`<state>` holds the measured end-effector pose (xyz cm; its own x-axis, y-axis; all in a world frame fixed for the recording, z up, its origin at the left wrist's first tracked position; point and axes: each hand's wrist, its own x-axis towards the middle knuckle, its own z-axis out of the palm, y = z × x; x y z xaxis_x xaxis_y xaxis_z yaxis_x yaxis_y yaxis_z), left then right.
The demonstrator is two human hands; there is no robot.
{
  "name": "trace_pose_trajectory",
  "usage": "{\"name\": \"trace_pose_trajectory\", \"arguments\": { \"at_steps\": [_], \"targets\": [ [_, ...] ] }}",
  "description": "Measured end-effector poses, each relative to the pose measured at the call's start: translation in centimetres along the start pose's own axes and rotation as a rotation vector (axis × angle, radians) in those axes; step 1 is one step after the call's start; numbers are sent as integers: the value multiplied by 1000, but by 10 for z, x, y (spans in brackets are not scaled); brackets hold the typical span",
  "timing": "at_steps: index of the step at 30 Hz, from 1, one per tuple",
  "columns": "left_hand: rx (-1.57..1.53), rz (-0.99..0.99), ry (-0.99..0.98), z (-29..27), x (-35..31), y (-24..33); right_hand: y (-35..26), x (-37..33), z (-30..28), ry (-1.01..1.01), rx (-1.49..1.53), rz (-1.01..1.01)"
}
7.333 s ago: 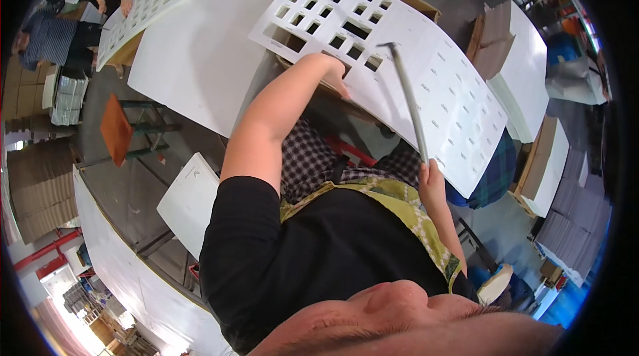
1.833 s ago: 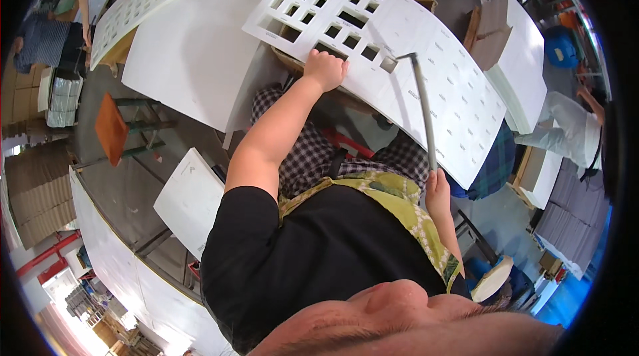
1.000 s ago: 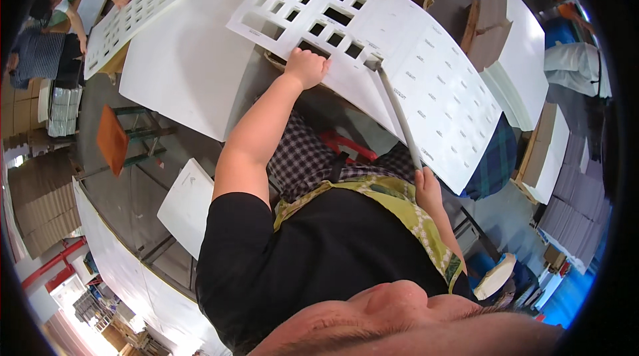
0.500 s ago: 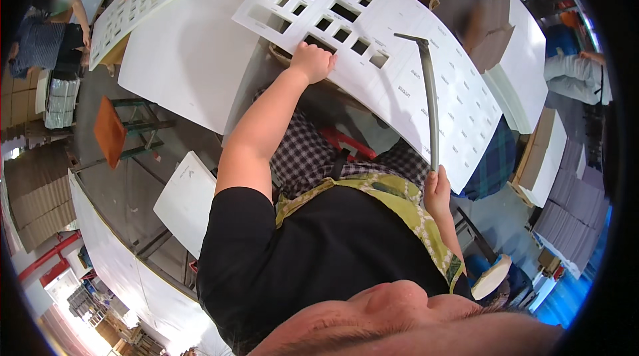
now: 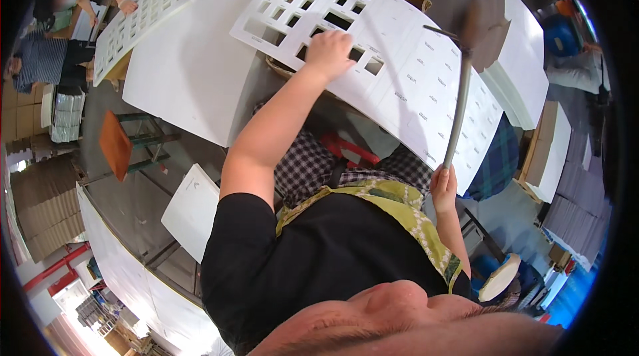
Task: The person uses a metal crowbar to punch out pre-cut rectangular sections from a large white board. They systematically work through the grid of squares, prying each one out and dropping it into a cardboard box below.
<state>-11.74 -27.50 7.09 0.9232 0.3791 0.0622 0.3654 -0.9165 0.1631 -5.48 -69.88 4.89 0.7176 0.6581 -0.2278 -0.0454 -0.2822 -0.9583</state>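
A white sheet [image 5: 389, 100] with rows of rectangular cut-outs at its far left and small printed marks on the right lies before me. My left hand [image 5: 329, 55] is on it among the cut-outs, fingers bent down over an opening and fingertips hidden. Low at the sheet's right edge, my right hand [image 5: 443, 187] is closed round the end of a long grey-handled, hammer-like tool [image 5: 458, 113]. The tool slants up over the printed part, with a thin dark crosspiece at its far end, apart from my left hand.
Another cut-out sheet [image 5: 143, 13] stands at the far left, where a person's hand [image 5: 128, 6] touches it. A plain white board [image 5: 193, 56] lies between. White stacked sheets [image 5: 522, 56] are at the right. An orange-topped stool [image 5: 114, 145] and a white panel [image 5: 192, 213] are on my left.
My left hand has moved right and farther across the cut-outs. The tool has swung right and its head looks higher, while my right hand has shifted slightly right.
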Motion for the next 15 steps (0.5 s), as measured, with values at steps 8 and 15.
{"name": "trace_pose_trajectory", "arguments": {
  "at_steps": [8,15],
  "targets": [
    [292,278,-398,45,75,53,24,71,32,61,180,77],
    [365,243,-418,50,75,65,36,87,40,23,107,90]
  ]
}}
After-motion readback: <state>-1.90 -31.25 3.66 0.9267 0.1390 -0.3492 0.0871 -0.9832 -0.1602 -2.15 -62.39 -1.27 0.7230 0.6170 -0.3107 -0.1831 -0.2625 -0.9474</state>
